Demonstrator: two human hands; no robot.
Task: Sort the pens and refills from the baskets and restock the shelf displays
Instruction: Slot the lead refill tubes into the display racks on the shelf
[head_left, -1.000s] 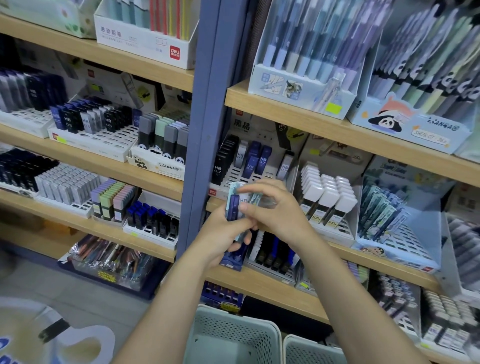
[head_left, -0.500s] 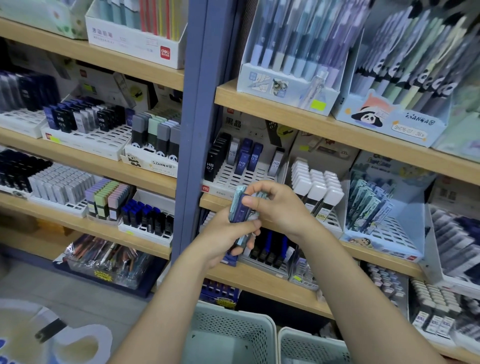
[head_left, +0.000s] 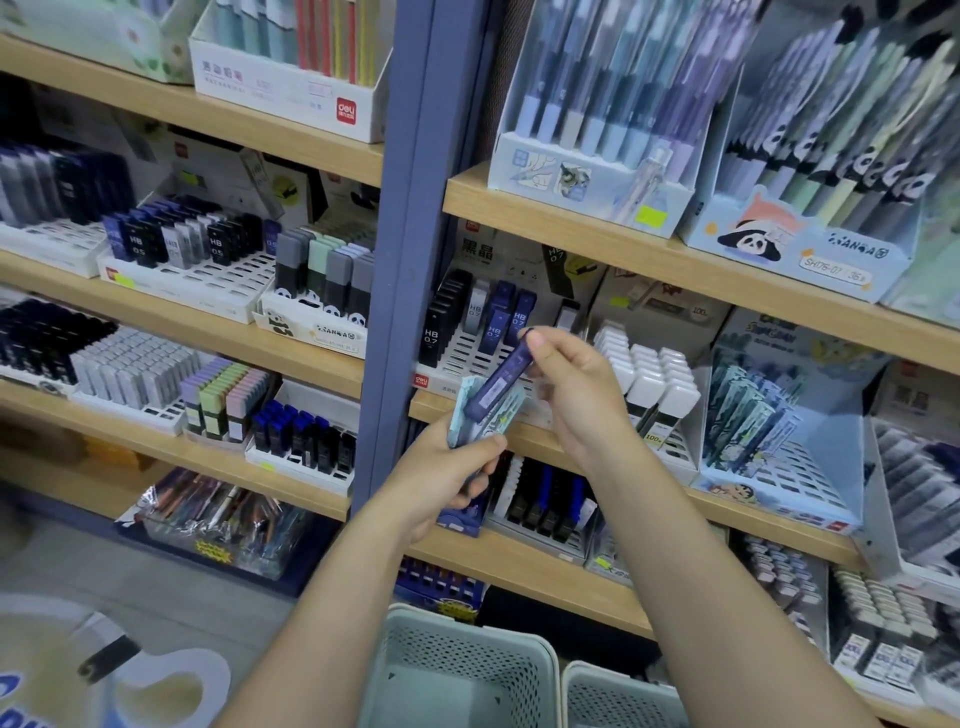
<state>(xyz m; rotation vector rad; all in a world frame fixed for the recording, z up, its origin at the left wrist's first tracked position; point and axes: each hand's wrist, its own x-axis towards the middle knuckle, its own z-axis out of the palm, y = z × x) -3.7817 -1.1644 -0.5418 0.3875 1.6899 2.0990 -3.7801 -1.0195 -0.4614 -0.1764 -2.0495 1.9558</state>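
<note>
Two arms come up from the bottom of the picture, from about 6 o'clock. Both arms are bare all the way down to the edge. No sleeve shows on either one.

The left hand (head_left: 447, 467) has nothing on it. No ring, no glove, no watch and no band shows at the wrist.

The right hand (head_left: 576, 395) is bare too. Its wrist has no watch or band.

The nails are short and plain, with no paint that can be seen. One thumbnail shows clearly at the top of the right hand, near 12 o'clock.

The rest of the person is out of the picture.
</note>
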